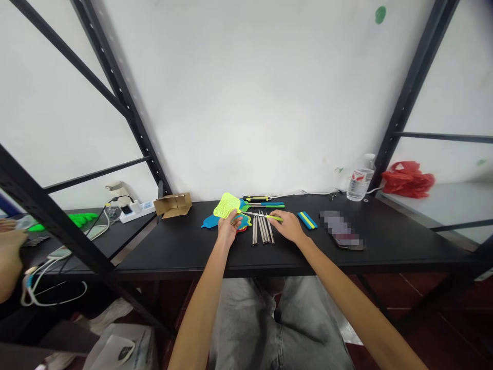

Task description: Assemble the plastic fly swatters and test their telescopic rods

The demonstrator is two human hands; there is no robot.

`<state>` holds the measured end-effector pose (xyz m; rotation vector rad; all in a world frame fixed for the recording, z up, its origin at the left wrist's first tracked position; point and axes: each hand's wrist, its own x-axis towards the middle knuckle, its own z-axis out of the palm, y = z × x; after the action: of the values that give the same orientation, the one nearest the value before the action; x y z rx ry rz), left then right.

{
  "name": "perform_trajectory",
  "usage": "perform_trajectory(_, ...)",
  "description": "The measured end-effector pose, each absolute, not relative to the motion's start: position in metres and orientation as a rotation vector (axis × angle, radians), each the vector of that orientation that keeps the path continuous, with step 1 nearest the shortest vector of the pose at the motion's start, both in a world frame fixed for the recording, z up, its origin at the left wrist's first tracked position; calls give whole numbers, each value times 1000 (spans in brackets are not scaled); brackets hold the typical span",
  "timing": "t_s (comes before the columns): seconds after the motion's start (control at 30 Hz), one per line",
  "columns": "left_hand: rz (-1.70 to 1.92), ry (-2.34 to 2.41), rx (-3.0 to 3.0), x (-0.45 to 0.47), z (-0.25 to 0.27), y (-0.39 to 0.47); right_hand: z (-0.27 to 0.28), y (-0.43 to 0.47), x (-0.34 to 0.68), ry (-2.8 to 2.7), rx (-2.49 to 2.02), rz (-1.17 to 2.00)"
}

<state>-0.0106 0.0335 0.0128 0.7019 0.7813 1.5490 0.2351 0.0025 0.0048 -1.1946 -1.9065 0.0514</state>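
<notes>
Both hands work at the center of the frame on one yellow-green fly swatter [226, 205]. The left hand [228, 226], fingers curled nearly closed, grips it at the neck below the mesh head; the right hand [287, 226], to the right of center, is closed around its handle. The swatter's thin metal shaft spans the gap between them, above several metal rods [264, 231] lying on the black table [154, 252]. Beside and beneath the left hand lie loose swatter heads [210, 221] in blue, green and red. Just behind the rods are long blue and green handles [273, 206]; right of the right hand lies a group of short handles [307, 220], blue and yellow. No lettering is legible on any of these.

Right of center lies a phone [341, 229], its screen pixelated. At the right, a water bottle [357, 186] bears a red-and-white label, its wording too small to read; a red plastic bag [408, 180] lies beyond. Left of center stands an open cardboard box [173, 205], near a white power strip [142, 210]. At the lower left, the dark mark on a pale bag [111, 349] is unreadable. Another person's arm [8, 262] enters at the left edge.
</notes>
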Motion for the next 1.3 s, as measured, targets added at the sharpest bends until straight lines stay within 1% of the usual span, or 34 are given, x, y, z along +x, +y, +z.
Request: perform_trajectory(1.3, 1535, 740, 737, -11, 13, 30, 9, -2, 236, -1888, -1175, 88)
